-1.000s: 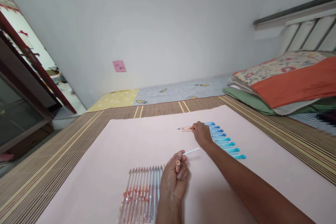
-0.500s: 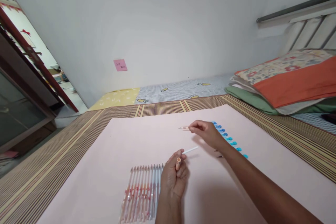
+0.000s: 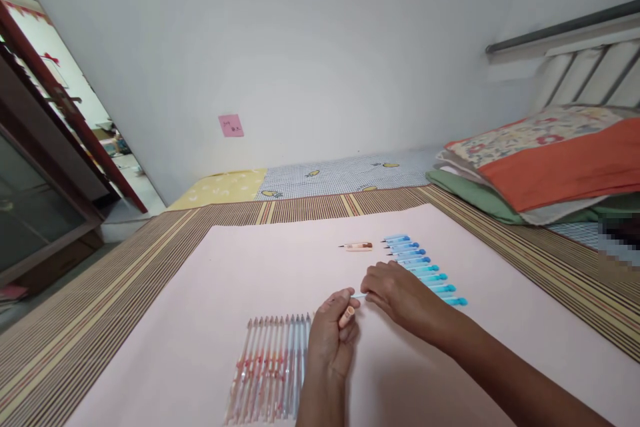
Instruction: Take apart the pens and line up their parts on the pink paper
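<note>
Our left hand (image 3: 327, 337) cradles a peach tube (image 3: 347, 317) and pinches a thin white stick (image 3: 359, 295); our right hand (image 3: 397, 293) pinches its other end, blue pens (image 3: 417, 260) just beyond.

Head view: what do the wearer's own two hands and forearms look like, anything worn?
The five-fingered left hand and right hand are ungloved. Both forearms are bare, with no sleeve, watch or bracelet visible.
</note>
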Motion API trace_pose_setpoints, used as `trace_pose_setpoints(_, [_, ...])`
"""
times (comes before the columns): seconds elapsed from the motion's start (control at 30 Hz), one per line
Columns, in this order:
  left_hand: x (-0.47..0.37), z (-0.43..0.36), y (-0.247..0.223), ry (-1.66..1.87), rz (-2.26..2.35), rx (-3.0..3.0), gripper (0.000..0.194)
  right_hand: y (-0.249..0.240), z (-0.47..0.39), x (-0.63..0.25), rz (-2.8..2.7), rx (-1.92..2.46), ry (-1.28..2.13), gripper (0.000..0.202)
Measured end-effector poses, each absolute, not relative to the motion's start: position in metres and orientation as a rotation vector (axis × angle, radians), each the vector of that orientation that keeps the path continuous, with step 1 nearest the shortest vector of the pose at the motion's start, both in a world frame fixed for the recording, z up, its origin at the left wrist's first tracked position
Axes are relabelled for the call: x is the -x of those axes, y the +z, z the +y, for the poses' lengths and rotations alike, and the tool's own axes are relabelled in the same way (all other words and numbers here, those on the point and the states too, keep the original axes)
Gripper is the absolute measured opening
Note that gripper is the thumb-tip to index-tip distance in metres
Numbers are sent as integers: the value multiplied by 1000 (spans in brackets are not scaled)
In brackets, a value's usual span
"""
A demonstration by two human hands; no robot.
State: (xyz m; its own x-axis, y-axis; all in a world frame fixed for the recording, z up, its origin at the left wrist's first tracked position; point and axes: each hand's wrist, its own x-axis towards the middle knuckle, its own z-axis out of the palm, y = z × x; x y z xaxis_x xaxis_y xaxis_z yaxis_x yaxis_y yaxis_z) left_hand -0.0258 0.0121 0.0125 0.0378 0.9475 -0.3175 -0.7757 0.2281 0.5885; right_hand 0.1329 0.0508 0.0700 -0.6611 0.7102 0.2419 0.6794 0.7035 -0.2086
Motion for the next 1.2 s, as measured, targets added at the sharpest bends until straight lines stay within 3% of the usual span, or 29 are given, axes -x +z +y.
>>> trace_pose_setpoints(0.33, [29,13,18,1416,702,-78,18,20,125,-147,-2305,1387,169,19])
trace_pose_setpoints(0.57, [29,13,16,1397,706,-61,18,-21,170,-132,-2263,1637,66,17])
trace_pose_setpoints(1.2, [27,13,12,1394,675,-62,17,-29,184,-126,-2286,1736,-96,16])
